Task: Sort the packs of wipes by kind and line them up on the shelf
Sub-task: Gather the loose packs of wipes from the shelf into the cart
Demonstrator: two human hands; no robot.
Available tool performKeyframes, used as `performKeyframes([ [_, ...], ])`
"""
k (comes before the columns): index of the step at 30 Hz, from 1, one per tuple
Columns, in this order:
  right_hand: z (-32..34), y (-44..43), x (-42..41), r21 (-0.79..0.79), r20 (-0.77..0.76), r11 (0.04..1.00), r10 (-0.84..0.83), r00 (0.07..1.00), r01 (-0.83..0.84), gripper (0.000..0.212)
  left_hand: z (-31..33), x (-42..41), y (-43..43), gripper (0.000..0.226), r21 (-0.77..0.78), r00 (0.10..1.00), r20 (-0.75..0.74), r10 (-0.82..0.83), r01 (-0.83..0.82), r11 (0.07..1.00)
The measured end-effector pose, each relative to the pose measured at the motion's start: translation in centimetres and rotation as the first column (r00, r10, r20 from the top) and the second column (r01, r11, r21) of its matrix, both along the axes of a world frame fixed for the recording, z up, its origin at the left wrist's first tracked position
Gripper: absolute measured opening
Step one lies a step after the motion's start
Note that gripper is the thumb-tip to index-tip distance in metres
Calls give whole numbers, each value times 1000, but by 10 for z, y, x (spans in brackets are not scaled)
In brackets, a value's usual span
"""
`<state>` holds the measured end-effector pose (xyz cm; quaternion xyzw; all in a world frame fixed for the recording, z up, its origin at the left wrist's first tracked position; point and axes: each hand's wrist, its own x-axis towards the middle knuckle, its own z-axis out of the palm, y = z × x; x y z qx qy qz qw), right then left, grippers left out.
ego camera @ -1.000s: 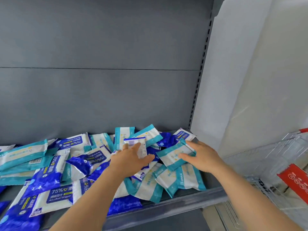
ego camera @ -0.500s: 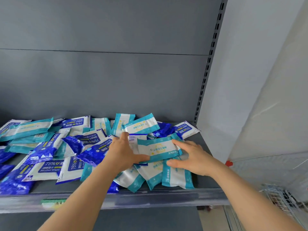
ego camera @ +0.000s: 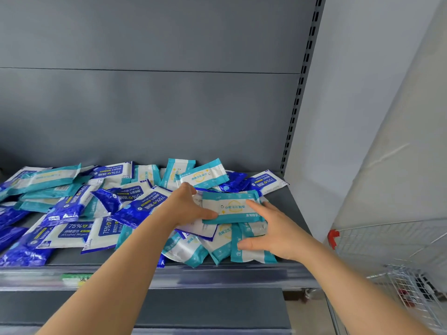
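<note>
Several teal-and-white and blue-and-white wipe packs lie jumbled on a grey shelf [ego camera: 294, 204]. A teal pack [ego camera: 231, 207] sits flat on top of the pile at centre right. My left hand [ego camera: 185, 209] holds its left end, thumb under the front edge. My right hand [ego camera: 271, 232] lies on its right end with straight fingers, the thumb on another teal pack [ego camera: 251, 253] below. Blue alcohol-wipe packs [ego camera: 142, 205] crowd the left half.
The grey back panel [ego camera: 145, 117] rises behind the pile. A slotted upright [ego camera: 298, 93] and a white side wall bound the shelf on the right. A wire cart [ego camera: 399, 267] with a red corner stands at lower right. A price rail [ego camera: 169, 278] runs along the front edge.
The teal pack has been turned flat and squared on top of the pile between both hands. The view has shifted to the left and upward, so the cart sits lower right.
</note>
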<state>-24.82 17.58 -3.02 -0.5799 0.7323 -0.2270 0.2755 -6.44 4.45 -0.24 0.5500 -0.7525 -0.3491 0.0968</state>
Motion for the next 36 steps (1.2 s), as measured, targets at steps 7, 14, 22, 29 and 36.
performKeyframes([
  [7,-1,9,9,-90,5,989,-121,993,121,95,-2,4,-6,78,93,999,15,-50,48,995],
  [14,13,14,26,-86,235,968,-212,948,238,39,-5,3,4,61,119,974,-210,-82,109,987],
  [22,0,3,38,-142,377,852,-424,824,503,57,-18,0,20,42,192,822,-569,10,121,974],
  [29,-7,-6,50,-206,498,776,-441,747,596,58,-23,-1,16,50,298,661,-745,89,210,931],
  [36,-2,-8,54,-247,527,757,-419,740,605,51,-27,5,10,47,370,567,-814,127,337,866],
])
